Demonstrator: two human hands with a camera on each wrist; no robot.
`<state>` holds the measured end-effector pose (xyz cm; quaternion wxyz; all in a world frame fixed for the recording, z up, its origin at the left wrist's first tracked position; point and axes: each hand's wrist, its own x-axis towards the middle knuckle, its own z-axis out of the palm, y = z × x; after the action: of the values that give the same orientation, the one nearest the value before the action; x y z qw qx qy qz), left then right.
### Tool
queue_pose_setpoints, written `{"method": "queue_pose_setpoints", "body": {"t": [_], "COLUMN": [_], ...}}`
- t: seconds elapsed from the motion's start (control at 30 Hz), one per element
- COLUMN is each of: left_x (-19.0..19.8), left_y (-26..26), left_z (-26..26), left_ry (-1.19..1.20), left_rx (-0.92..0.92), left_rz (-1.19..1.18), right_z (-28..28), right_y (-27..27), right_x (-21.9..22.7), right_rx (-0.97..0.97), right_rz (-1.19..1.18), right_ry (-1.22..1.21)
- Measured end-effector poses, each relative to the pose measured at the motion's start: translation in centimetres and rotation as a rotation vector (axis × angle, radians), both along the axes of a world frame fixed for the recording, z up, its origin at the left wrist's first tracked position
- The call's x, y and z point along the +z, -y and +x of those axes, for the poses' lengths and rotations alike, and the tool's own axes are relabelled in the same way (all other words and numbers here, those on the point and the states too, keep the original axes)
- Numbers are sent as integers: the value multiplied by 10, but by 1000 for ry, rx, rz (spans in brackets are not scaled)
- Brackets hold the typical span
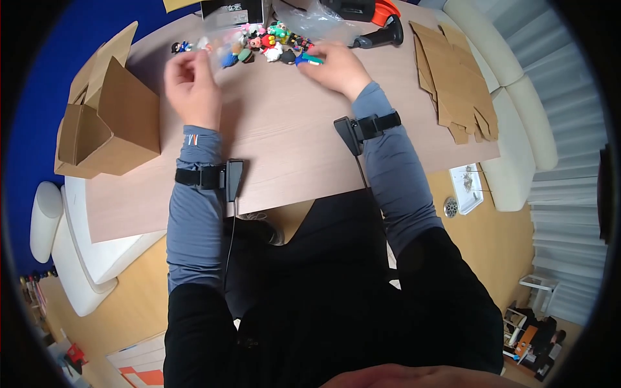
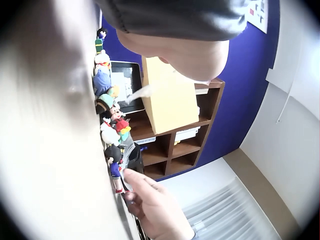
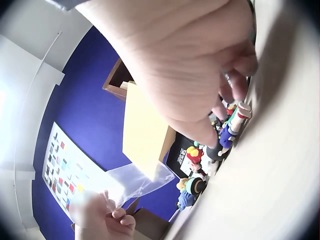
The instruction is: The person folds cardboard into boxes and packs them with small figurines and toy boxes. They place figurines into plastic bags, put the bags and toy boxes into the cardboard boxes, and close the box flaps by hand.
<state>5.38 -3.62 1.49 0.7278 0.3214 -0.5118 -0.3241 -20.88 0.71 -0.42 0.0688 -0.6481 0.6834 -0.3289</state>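
My left hand (image 1: 193, 84) is raised over the table left of a cluster of small toy figurines, fingers curled. In the right wrist view that hand pinches a clear plastic bag (image 3: 137, 180), which hangs out toward the figurines. At the cluster's right end my right hand (image 1: 337, 68) pinches a figurine (image 1: 310, 59) in blue and teal with white legs, low at the tabletop. The left wrist view shows its black hair and blue top (image 2: 115, 169). Other figurines (image 1: 262, 42) lie crowded between the hands, among them red, white and green ones.
An open cardboard box (image 1: 123, 123) stands at the left of the table (image 1: 284, 136). Flattened cardboard (image 1: 456, 81) lies at the right. Behind the figurines are a black box (image 1: 233, 11), more clear plastic (image 1: 317, 22) and a black handheld device (image 1: 380, 35).
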Motion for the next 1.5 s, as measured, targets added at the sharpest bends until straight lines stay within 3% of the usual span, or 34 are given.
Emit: {"method": "queue_pose_setpoints", "body": {"t": [0.07,0.17,0.2,0.23,0.3,0.4,0.5,0.57,0.63,0.77,0.83,1.07,1.23,1.33,1.5], "left_x": [8,15,8,-1,-12,-19,-15,-14,-17,-19,-14,-17,-17,-14,-18], "left_y": [-1,-2,3,9,10,1,-7,-8,-7,-5,-10,-8,-7,-10,-9], "left_z": [4,10,12,14,9,-3,-7,-6,-6,-7,-8,-8,-9,-10,-12], "left_ry": [-59,-48,-43,107,336,560,569,580,558,509,496,483,484,520,468], "left_rx": [196,341,285,257,-27,-124,-245,-254,-302,-328,-321,-272,-224,-210,-248], "left_rz": [-97,-71,-23,13,199,250,300,314,334,351,392,356,312,297,297], "right_z": [-1,-1,-1,-1,1,6,4,6,8,14,18,24,25,30,40], "right_y": [1,2,2,2,3,4,5,3,0,1,-2,-7,-13,-14,-8], "right_x": [-6,-7,-6,-5,-1,6,2,1,8,13,22,38,47,43,28], "right_rx": [22,35,40,45,49,16,-19,-4,93,180,244,347,543,540,502], "right_rz": [71,84,114,144,161,197,127,47,17,53,250,181,255,246,156], "right_ry": [-55,-122,-95,-69,-50,-14,66,124,342,477,827,766,878,744,802]}}
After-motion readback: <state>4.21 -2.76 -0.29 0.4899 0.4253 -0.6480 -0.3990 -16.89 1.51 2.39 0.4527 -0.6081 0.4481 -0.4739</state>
